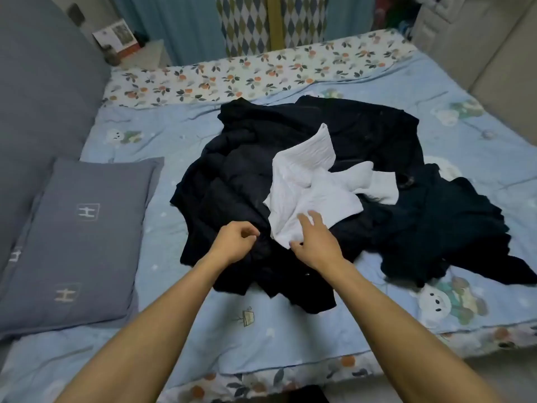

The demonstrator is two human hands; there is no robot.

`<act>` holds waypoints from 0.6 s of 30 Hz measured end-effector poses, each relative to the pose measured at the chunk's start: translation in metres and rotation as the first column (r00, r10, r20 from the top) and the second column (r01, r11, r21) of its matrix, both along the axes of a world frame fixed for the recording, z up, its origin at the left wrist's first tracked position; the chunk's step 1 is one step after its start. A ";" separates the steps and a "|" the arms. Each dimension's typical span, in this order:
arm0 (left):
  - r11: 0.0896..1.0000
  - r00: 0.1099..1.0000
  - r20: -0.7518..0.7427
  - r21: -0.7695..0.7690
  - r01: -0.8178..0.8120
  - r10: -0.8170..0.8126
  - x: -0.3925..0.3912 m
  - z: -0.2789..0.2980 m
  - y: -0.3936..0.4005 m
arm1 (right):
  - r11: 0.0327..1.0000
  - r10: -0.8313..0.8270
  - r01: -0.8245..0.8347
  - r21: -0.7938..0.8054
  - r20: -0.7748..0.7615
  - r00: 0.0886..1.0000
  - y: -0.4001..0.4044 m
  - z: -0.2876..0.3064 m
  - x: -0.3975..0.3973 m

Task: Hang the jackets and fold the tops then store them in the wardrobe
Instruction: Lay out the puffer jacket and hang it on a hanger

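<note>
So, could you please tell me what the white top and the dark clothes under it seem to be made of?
The white top looks like a soft, matte ribbed or crinkled knit, probably cotton: fine parallel ridges run across it. The dark clothes look like matte woven or knit fabric that creases limply; one part shows padded, quilted-looking bulges with a slight sheen, perhaps a synthetic jacket shell. The low light leaves this uncertain.

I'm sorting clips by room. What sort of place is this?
Most likely a bedroom: a bed with a blue cartoon-print quilt, a grey pillow beside a padded headboard, and curtains behind.
</note>
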State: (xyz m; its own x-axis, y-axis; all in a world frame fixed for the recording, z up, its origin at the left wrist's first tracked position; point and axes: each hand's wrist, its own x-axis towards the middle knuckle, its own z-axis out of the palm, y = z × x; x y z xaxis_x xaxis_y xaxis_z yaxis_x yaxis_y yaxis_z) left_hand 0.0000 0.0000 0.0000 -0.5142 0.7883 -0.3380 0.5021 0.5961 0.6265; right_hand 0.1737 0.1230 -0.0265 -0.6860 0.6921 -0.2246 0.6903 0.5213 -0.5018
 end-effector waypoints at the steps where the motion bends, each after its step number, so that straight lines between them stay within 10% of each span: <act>1: 0.999 0.999 0.004 0.016 -0.036 0.036 -0.004 -0.006 0.012 | 0.999 0.038 -0.040 0.028 0.043 0.998 0.010 -0.011 -0.015; 10: 0.991 0.993 -0.017 -0.054 -0.120 0.119 -0.024 -0.030 0.079 | 0.982 0.168 -0.187 0.031 0.322 0.932 0.092 -0.070 -0.042; 14: 0.994 0.996 -0.049 -0.076 -0.077 0.074 -0.018 -0.036 0.114 | 0.955 -0.238 0.237 -0.178 0.017 0.971 0.132 -0.051 -0.006; 18: 0.999 0.999 -0.036 -0.044 0.004 -0.006 0.008 -0.032 0.172 | 0.753 -0.642 0.580 -0.311 -0.153 0.751 0.183 -0.008 0.036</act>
